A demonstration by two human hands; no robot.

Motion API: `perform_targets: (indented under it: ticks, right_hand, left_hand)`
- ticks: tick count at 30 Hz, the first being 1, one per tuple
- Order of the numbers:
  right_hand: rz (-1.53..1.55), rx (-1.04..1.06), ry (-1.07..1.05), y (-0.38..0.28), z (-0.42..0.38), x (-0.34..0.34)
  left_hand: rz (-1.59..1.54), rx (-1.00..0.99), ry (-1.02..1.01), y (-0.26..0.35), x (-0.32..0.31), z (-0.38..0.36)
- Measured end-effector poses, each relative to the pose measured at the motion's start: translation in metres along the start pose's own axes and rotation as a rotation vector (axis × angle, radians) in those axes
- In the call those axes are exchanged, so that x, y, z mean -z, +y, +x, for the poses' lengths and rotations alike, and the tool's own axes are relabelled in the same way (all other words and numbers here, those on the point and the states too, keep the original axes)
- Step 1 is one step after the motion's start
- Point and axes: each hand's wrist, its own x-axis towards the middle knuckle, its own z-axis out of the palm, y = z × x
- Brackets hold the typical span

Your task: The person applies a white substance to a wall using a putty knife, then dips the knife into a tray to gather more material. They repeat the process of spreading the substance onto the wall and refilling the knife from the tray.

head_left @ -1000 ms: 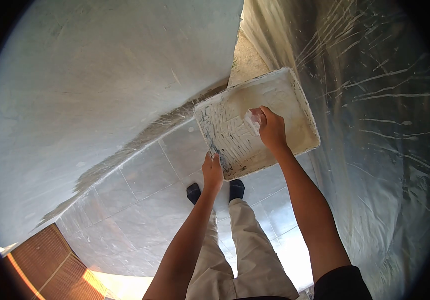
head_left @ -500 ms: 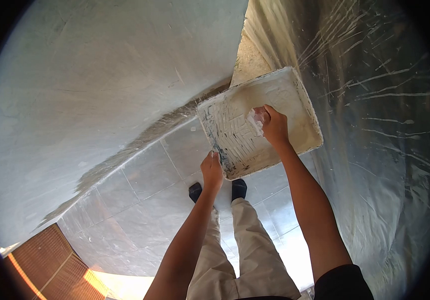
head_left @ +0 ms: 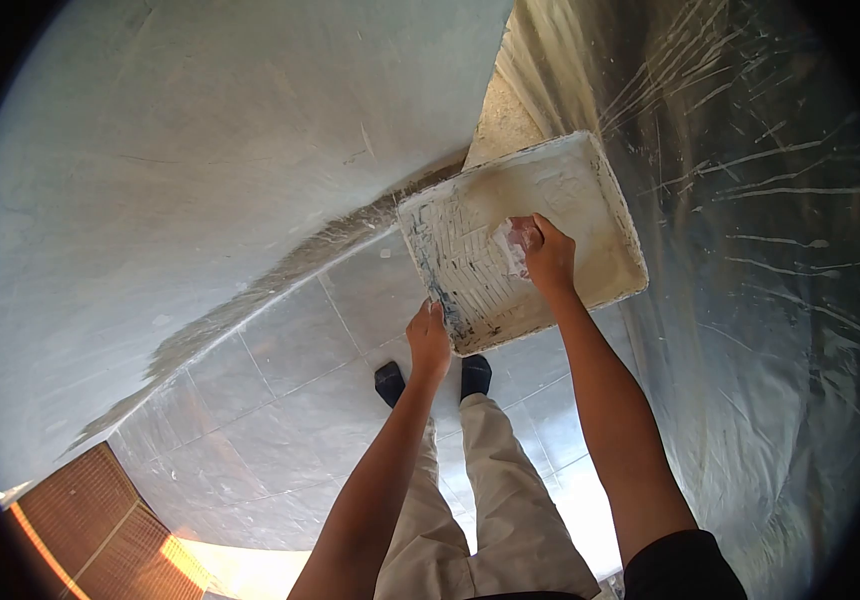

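My left hand point(head_left: 430, 336) is closed on the near left edge of a paint tray point(head_left: 605, 225), which is held tilted out in front of me. Pale paint coats the tray, thick around its rim, with dark smudges along the ribbed left side. Over the middle of the tray, my right hand point(head_left: 553, 258) grips a wide paintbrush point(head_left: 522, 240) with a reddish-brown body. The brush's left edge is white with paint and lies against the ribs in this view. My fingers hide much of its handle.
A pale grey wall point(head_left: 230, 150) rises on the left, darker and rougher along its foot. Clear plastic sheeting point(head_left: 780, 300) streaked with white hangs on the right. Below are grey floor tiles point(head_left: 290, 400) and my dark-socked feet point(head_left: 476, 376). A brown woven panel point(head_left: 100, 520) stands lower left.
The brush has turned a little in my right hand and shifted slightly down over the ribs. The tray and my left hand have moved only slightly to the right.
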Motion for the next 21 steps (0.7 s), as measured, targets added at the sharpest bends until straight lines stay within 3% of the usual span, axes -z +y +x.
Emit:
perform_targets:
  ticks: [2,9,13,21]
  right_hand:
    - [0.045,-0.078,-0.015,-0.002,-0.002,0.0]
    - [0.064,-0.014,0.077,-0.003,-0.008,-0.015]
    - [0.071,-0.064,-0.008,-0.02,-0.008,-0.022]
    - [0.113,-0.005,-0.125,-0.012,-0.006,-0.033]
  left_hand:
    - [-0.004,0.004,-0.008,0.0,-0.001,0.001]
    - [-0.032,0.03,0.006,-0.011,-0.009,0.003]
    - [-0.041,0.002,-0.086,-0.004,0.002,0.003]
    - [-0.09,0.011,0.002,0.008,0.006,0.0]
